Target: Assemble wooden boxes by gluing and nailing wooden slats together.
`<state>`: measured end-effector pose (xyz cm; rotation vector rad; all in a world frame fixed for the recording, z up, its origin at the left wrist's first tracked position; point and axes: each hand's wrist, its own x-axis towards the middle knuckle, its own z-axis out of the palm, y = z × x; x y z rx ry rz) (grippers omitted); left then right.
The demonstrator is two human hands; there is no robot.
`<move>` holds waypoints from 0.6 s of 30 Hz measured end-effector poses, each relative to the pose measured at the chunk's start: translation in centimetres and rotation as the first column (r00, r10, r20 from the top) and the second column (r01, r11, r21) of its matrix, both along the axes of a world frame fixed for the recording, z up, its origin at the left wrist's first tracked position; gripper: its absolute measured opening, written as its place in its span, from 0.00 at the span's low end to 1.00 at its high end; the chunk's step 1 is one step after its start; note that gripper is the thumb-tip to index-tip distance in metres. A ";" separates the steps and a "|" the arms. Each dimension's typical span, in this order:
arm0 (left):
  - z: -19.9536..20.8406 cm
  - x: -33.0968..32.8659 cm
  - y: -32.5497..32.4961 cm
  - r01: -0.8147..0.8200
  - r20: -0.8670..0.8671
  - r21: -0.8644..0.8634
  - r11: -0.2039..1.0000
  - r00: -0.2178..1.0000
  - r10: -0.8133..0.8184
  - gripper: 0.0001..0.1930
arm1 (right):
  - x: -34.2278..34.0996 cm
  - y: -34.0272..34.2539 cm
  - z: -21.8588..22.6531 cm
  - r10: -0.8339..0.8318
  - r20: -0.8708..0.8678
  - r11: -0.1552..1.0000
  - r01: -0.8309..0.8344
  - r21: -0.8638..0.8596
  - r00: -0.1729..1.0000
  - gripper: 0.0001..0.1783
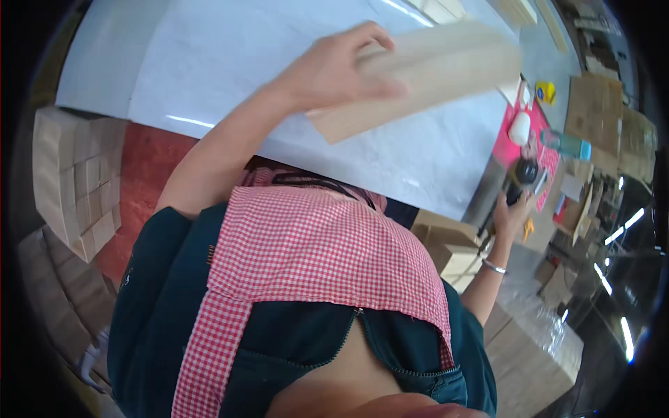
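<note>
My left hand (341,73) grips the near-left end of a long pale wooden piece (446,70), thumb on one side and fingers on the other. The piece is tilted over the white tabletop (230,76) and smeared by motion, so I cannot tell whether it is a solid block or a box. Off to the right, past the table's corner, my right hand (510,214) is wrapped round the handle of a black hand-held tool with a rounded body (524,171). Its exact kind is unclear.
A pink sheet (505,143) at the table's right end carries a white rounded object (520,128). Nearby are a teal-capped clear bottle (568,144) and a yellow item (546,92). Stacked pale wooden boxes (77,181) stand left; cardboard boxes (592,115) sit right.
</note>
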<state>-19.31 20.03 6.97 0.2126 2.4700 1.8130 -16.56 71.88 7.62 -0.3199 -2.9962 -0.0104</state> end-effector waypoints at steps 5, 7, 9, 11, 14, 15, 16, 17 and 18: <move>-3.5 4.9 -10.3 -0.447 0.450 0.548 0.706 0.870 0.201 0.24 | 2.4 1.2 -3.1 -0.153 0.032 0.981 0.148 0.121 0.988 0.31; -4.2 7.6 -13.4 -0.596 0.555 0.478 0.645 0.774 0.304 0.26 | 3.4 0.8 -3.8 -0.228 0.050 0.958 0.215 0.191 0.972 0.34; -5.3 9.5 -14.3 -0.633 0.568 0.443 0.635 0.746 0.348 0.28 | 4.4 0.5 -4.7 -0.317 0.051 0.913 0.290 0.288 0.947 0.36; -7.4 10.8 -14.5 -0.715 0.410 0.401 0.573 0.699 0.586 0.32 | 4.7 0.4 -6.8 -0.243 0.015 0.936 0.231 0.267 0.970 0.37; -10.1 13.1 -16.8 -0.783 0.490 0.421 0.458 0.621 0.611 0.36 | 3.6 -0.6 -8.0 -0.030 -0.091 0.987 0.044 0.157 0.995 0.35; -10.7 14.0 -17.5 -0.783 0.513 0.455 0.425 0.620 0.594 0.35 | 3.1 -0.5 -7.9 -0.079 -0.060 0.975 0.090 0.203 0.995 0.34; -10.8 15.2 -18.5 -0.783 0.531 0.486 0.388 0.617 0.581 0.35 | 3.1 -1.1 -7.0 -0.124 -0.031 0.960 0.128 0.247 0.992 0.33; -10.2 15.3 -19.4 -0.791 0.520 0.482 0.377 0.604 0.603 0.35 | 3.8 -1.0 -6.8 -0.184 -0.081 0.953 0.198 0.230 0.980 0.31; -9.3 16.2 -20.4 -0.803 0.513 0.473 0.364 0.586 0.627 0.35 | 4.8 0.4 -7.0 -0.082 -0.174 0.975 0.116 0.191 0.981 0.20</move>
